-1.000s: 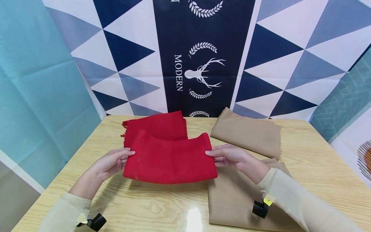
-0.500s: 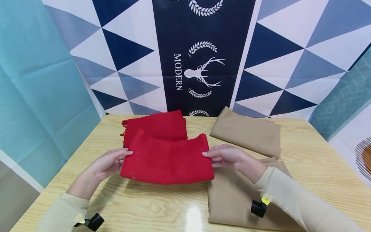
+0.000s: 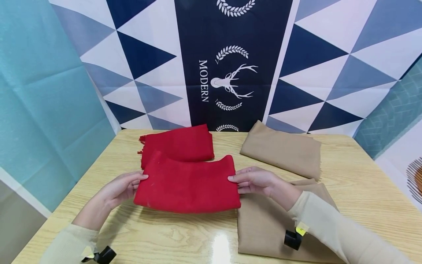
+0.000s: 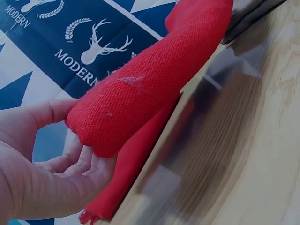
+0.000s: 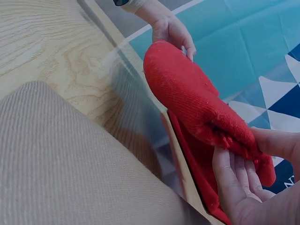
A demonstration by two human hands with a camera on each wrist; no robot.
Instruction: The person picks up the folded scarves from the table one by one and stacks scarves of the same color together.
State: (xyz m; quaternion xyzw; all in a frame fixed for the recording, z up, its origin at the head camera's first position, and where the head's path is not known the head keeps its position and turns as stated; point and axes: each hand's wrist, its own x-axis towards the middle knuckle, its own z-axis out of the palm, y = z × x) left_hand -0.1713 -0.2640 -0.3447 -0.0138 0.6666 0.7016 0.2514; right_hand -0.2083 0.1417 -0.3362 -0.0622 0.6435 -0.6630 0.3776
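Note:
A folded red cloth hangs above the wooden table, held by its two short sides. On its left side my left hand grips the edge, thumb on top and fingers beneath, as the left wrist view shows on the thick folded end. At the opposite side my right hand pinches the edge the same way; the right wrist view shows the layered folds between thumb and fingers. Behind it lies a second folded red cloth with a fringed left edge, partly hidden by the held one.
A folded beige cloth lies at the back right of the table. Another, larger beige cloth lies at the front right, under my right forearm. A patterned curtain stands behind the table's back edge.
Both hands and the held red cloth have shifted slightly left and a little nearer to me, so more of the red cloth behind shows. The grip is unchanged.

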